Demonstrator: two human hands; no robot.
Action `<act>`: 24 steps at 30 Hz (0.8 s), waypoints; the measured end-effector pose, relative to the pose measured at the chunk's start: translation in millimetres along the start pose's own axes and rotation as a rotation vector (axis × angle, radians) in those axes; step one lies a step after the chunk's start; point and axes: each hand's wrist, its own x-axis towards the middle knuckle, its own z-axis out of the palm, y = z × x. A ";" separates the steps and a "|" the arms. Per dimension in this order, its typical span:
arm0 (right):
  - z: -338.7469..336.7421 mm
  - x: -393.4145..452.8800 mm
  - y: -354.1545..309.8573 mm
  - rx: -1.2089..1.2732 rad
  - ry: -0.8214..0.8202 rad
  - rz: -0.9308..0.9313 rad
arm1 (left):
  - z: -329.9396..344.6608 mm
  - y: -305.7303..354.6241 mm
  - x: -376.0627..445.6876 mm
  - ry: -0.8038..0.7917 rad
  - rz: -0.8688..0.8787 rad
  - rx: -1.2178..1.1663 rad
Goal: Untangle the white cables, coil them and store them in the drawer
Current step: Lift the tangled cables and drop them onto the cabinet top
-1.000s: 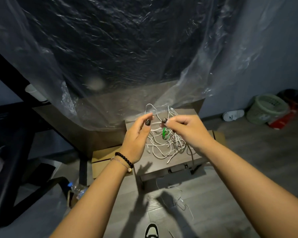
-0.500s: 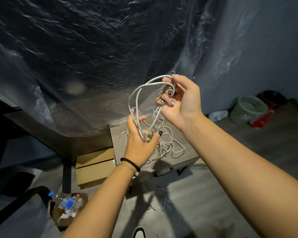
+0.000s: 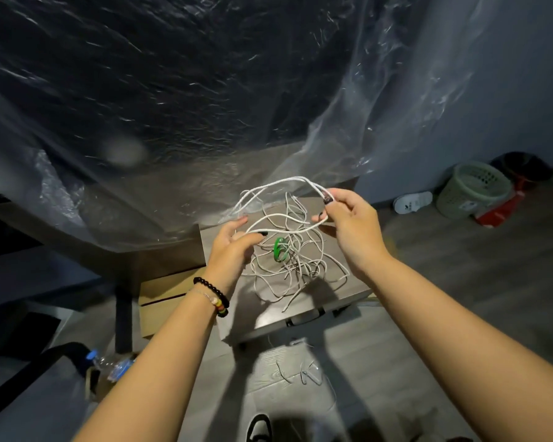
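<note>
left hand: fingers curled round a white strand at the left side of the tangle, thumb tip on the strand; grip clamped on cable.
right hand: pinched the upper loop between thumb and fingertips, a second strand passing under the fingers; grip clamped on cable.
white cables: one loose tangle, partly lifted between both hands, the rest drooping onto the surface below.
held span: upper loop arched from the left hand up and over to the right hand; long axis ran left-right, with the right end slightly farther and higher.
tangle vs grip: bulk of the knot hung below and between the hands, a bit nearer the left hand.
green band: looped in the middle of the tangle, just right of the left hand; whether it tied strands together, cannot tell.
drawer: dark handle on the near edge of the surface, likely its front; looked closed.
floor bits: a few more white strands on the floor near the unit.
step, judged: untangling barely started, nothing coiled.
next, judged: pulling the hands apart left-right would tension the held span; the knot below might tighten rather than loosen.
</note>
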 end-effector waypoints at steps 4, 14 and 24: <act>4.1 18.6 50.2 -0.285 -0.040 -0.117 | -6.2 -20.6 32.8 0.031 -0.064 -0.056; 28.9 101.6 149.4 -0.657 -0.055 -0.267 | -8.6 -76.4 154.0 0.118 0.177 0.480; 42.6 161.0 244.9 -0.665 0.033 -0.111 | -32.4 -183.6 220.1 0.044 0.482 1.141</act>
